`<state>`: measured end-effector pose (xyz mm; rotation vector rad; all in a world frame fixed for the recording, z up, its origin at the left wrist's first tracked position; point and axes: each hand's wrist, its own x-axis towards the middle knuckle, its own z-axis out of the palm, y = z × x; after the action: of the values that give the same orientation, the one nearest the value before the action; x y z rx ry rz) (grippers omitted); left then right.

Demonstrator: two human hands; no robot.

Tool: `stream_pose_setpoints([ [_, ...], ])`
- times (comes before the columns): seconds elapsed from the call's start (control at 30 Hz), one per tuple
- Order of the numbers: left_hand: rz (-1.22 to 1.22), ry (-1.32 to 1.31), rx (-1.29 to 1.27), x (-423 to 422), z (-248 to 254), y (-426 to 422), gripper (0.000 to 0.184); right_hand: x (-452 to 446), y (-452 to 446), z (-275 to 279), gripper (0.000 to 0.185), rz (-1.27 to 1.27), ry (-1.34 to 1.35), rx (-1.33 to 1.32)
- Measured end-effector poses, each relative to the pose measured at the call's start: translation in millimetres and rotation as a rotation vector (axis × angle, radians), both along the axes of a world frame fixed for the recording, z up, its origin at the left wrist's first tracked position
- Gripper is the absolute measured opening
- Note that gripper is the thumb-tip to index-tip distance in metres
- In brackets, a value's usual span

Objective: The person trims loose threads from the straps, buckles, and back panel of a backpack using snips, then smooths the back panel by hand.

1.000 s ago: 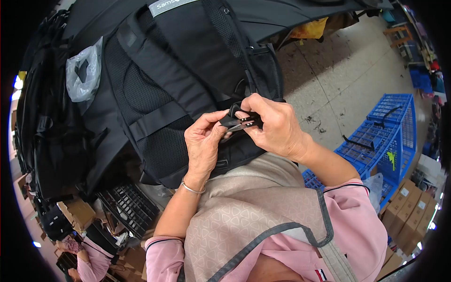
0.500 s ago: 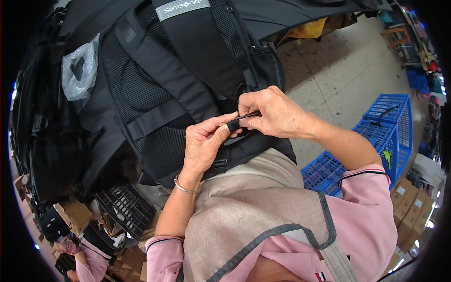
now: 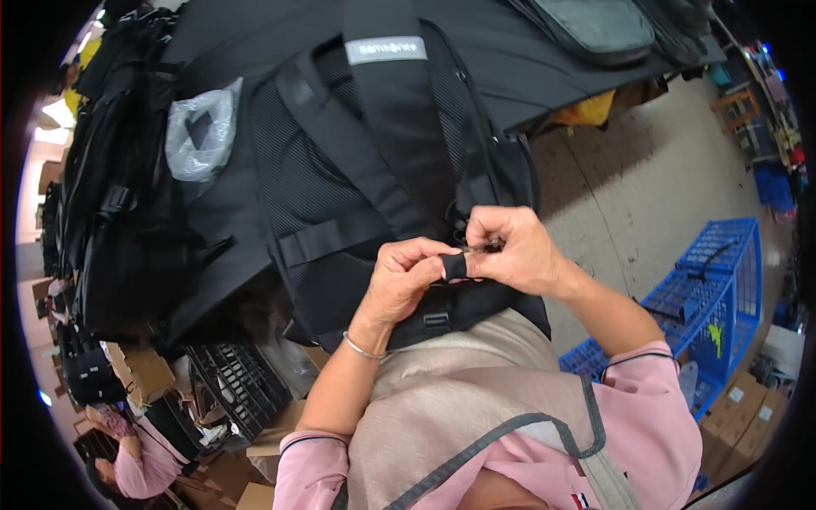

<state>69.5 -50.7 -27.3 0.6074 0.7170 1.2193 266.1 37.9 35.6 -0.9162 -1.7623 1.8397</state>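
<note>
A black backpack (image 3: 314, 191) lies on its front with its padded back and shoulder straps upward. A grey label (image 3: 387, 49) crosses one strap. Over the backpack's lower end, my left hand (image 3: 401, 285) pinches the end of a black strap (image 3: 456, 266) between thumb and fingers. My right hand (image 3: 523, 255) is closed at the same strap end, thumb against it. A small dark item (image 3: 486, 246) shows by the right fingers; its kind is unclear. Below the hands a black buckle (image 3: 436, 320) sits on the backpack.
Black cloth covers the table (image 3: 246, 42). A clear plastic bag (image 3: 202, 132) lies left of the backpack, near more black bags (image 3: 110, 212). Blue plastic crates (image 3: 722, 280) and cardboard boxes (image 3: 739, 416) stand at right. Another person (image 3: 140, 459) is at lower left.
The view has shifted, so the backpack and hands appear lower and further right. Both hands stay together at the strap end, and the right fingers have moved closer around it.
</note>
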Motion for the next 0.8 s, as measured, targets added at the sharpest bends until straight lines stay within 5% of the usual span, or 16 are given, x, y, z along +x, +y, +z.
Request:
stream_pose_setpoints([
  [0.1,0.079,0.243,0.162,18,11,-3,0.021,4,6,29,0.018,0.207,-0.316,0.565],
  [0.13,0.141,0.258,0.146,22,11,-4,0.021,10,11,33,0.031,0.249,-0.262,0.574],
  [0.23,0.262,0.394,0.097,25,25,-7,0.017,-7,22,58,0.042,-0.243,-0.179,0.835],
  [0.27,0.285,0.469,0.107,27,27,-11,0.015,-16,28,54,0.053,-0.278,-0.183,0.816],
  [0.33,0.359,0.707,0.168,29,38,-12,0.007,-38,44,42,0.044,-0.166,-0.210,0.681],
  [0.37,0.466,1.008,0.399,27,53,-9,0.007,-46,56,41,0.040,-0.055,-0.273,0.551],
  [0.43,0.619,1.340,0.822,17,81,-12,0.009,-64,83,13,0.034,-0.332,-0.031,1.033],
  [0.5,0.570,1.508,0.869,11,111,-36,0.009,-67,105,12,0.028,-0.418,-0.120,0.768],
  [0.57,0.330,1.315,1.010,0,120,-59,0.010,-72,131,-3,0.029,-0.508,-0.093,0.926],
  [0.63,0.102,1.134,1.016,10,132,-66,0.014,-73,145,-5,0.029,-0.512,-0.143,0.674],
  [0.7,-0.160,0.952,0.889,2,121,-62,0.016,-64,140,0,0.031,-0.462,-0.123,0.699],
  [0.8,-0.130,0.882,0.870,-32,127,-32,0.012,-32,119,30,0.031,-0.181,-0.177,0.627],
])
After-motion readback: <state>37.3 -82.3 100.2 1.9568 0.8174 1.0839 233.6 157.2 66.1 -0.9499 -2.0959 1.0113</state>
